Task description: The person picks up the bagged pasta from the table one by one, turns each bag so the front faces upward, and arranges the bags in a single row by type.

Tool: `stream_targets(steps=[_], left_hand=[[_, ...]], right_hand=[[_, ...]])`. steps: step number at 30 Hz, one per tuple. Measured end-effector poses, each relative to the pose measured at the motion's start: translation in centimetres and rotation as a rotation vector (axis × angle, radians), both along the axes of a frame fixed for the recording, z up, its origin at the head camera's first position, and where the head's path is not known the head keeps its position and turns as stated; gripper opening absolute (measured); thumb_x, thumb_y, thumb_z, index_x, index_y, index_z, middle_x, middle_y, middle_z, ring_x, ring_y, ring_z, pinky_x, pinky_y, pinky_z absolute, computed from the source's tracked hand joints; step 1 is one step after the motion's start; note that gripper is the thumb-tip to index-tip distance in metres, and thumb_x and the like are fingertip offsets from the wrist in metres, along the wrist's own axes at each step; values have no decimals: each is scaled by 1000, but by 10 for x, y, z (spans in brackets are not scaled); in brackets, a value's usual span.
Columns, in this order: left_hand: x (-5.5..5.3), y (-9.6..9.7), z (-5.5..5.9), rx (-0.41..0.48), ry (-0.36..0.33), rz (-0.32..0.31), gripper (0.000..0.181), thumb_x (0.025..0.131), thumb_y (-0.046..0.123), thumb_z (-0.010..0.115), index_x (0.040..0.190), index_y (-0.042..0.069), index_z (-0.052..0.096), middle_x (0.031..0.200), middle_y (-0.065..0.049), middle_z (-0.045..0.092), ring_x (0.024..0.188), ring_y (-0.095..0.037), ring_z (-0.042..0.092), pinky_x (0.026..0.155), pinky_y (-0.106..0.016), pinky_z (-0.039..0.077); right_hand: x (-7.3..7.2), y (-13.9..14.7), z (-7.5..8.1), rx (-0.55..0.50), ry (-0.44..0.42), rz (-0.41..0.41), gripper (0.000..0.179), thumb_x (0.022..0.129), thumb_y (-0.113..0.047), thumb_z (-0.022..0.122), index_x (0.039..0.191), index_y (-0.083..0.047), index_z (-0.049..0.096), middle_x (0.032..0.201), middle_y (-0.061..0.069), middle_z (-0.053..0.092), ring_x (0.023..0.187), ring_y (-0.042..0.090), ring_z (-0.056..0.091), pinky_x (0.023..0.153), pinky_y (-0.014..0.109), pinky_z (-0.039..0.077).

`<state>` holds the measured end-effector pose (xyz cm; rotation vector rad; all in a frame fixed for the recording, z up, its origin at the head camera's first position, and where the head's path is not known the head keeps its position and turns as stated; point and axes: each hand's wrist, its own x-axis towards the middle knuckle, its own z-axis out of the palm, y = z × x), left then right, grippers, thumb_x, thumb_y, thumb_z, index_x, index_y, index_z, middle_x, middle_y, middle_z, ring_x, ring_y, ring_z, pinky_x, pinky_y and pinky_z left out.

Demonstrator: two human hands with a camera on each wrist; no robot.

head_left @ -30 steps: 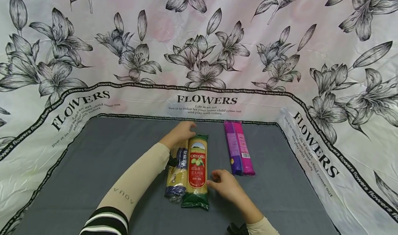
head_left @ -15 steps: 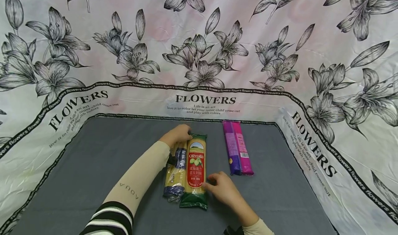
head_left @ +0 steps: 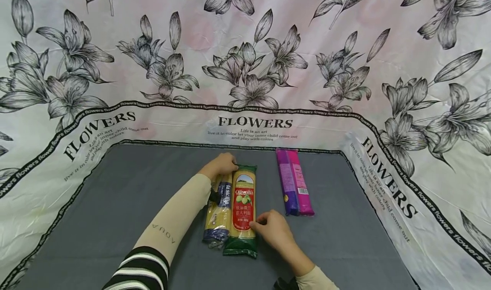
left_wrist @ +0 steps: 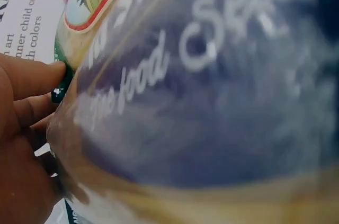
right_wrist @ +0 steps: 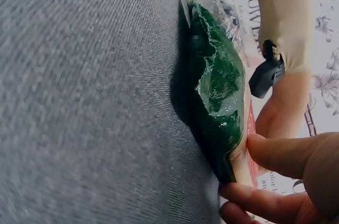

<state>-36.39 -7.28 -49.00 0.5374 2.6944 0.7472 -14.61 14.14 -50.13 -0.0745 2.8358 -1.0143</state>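
Observation:
A spaghetti pack (head_left: 243,213) with green ends and a red Olivoilà label lies lengthwise on the grey cloth. My left hand (head_left: 220,164) is at its far end; in the left wrist view the thumb and a finger pinch the green corner. Near the other end, my right hand (head_left: 275,230) grips the pack's right edge. The right wrist view shows that thumb on top and the fingers at the side, by the green end (right_wrist: 220,81). Against the left side lies a second pasta pack (head_left: 217,224), yellow and blue, partly hidden by my left hand and wrist.
A pink and purple packet (head_left: 294,183) lies to the right, its far end at the cloth's printed border. The grey cloth (head_left: 345,247) has a white flowered border (head_left: 253,130) along the back and sides.
My left hand has come down onto the green pack's far corner and pinches it. My right hand has closed in on the pack's right edge. The packs lie about where they were.

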Motion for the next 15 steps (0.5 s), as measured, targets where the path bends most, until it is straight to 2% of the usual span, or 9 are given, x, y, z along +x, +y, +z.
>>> stream_targets(steps=[2,4,7,9,11,15], left_hand=[[-1,1,-1,25,3,0,26,105,22,59,116,4,72,119,-13,69,98,-25,66,86,-42,58],[-3,2,-3,52,-7,5,20,104,21,59,96,7,72,95,-7,68,79,-19,63,72,-36,56],[0,2,0,90,-12,17,20,104,19,59,90,8,68,86,-5,63,70,-16,56,65,-33,51],[1,2,2,113,-22,21,19,105,20,59,94,7,67,89,-6,65,71,-17,57,66,-33,52],[6,2,6,137,-29,29,21,106,21,58,113,5,69,111,-11,68,84,-19,62,77,-37,56],[7,3,7,180,-51,41,25,107,24,57,121,6,67,123,-12,66,96,-22,64,85,-41,57]], right_hand=[[-2,0,-2,-6,-14,-28,25,85,-38,84,84,-14,77,86,-2,67,74,12,56,61,31,48],[-4,0,-3,-32,-29,-36,24,84,-35,85,81,-14,76,81,-3,67,70,13,56,58,30,47],[-6,1,-4,-76,-42,-31,22,84,-31,85,78,-13,75,75,-4,67,65,13,55,55,29,45],[-6,1,-4,-100,-44,-28,21,84,-29,85,79,-12,75,74,-3,66,64,13,55,55,29,45],[-6,2,-4,-109,-42,-25,19,85,-27,84,80,-11,75,74,-2,67,63,13,55,54,29,46],[-7,3,-4,-107,-30,-37,19,84,-26,85,81,-11,75,79,-1,69,66,12,56,57,29,48]])
